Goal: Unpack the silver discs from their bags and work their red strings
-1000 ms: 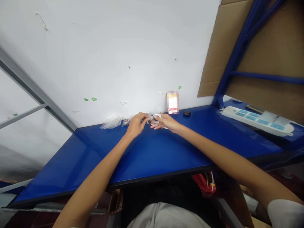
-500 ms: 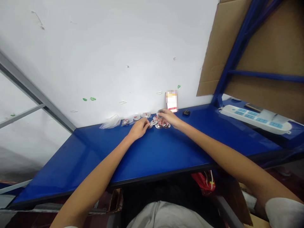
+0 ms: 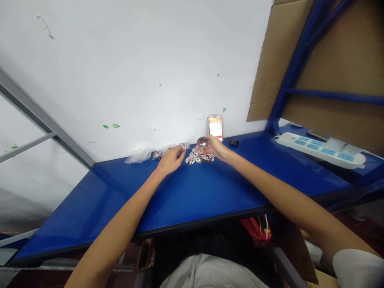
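My right hand [image 3: 216, 148] grips a round, shiny metal disc [image 3: 202, 142] with a red mark at its middle, tilted up above a small pile. Below it, several similar metal discs [image 3: 190, 161] with red marks lie overlapping on the blue table [image 3: 192, 192]. My left hand [image 3: 171, 162] hovers left of the pile, its fingers loosely bent and apart, with nothing visible in them. Behind that hand is a row of discs in clear plastic bags [image 3: 157, 155], partly covered by the fingers. Clear plastic bags [image 3: 139, 154] lie farther left.
A lit phone [image 3: 216, 128] leans on the white wall behind my right hand. Beside it sits a small black object [image 3: 234, 142]. A white power strip [image 3: 321, 150] lies at the right, near a blue metal frame [image 3: 289, 86] and cardboard.
My left hand has drawn back left from the pile's edge, leaving a disc there. The disc in my right hand has tilted so its face and red middle show.
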{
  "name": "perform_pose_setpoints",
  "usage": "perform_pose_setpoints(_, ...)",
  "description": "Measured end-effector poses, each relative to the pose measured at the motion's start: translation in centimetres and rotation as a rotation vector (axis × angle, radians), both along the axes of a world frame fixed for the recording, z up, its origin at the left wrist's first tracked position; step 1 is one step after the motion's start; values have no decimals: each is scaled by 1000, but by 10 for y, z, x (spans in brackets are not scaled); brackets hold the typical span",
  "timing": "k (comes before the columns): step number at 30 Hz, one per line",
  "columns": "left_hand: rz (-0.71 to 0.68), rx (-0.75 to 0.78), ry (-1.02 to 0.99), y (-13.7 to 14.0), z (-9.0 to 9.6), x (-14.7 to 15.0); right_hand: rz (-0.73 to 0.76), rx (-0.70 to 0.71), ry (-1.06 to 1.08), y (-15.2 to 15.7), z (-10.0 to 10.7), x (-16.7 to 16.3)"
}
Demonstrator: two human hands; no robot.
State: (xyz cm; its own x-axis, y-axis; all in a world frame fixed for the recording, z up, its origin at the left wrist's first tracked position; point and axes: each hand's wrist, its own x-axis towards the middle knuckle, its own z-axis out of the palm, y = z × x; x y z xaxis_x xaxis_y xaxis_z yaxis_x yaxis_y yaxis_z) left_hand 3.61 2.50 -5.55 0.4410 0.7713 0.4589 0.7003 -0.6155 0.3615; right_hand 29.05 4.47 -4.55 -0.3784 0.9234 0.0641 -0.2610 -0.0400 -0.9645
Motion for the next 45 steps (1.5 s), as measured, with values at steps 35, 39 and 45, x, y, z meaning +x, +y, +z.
perform_pose_setpoints(35, 87, 54, 21, -3, 15, -13, -361, 651, -1391, 37, 7, 81)
perform_pose_setpoints(39, 134, 54, 31, 5, 10, -20, -307, 622, -1494, 38, 1, 78)
perform_pose_setpoints(45, 204, 95, 97, 26, -8, -39, -215, 623, -1516, 38, -4, 78)
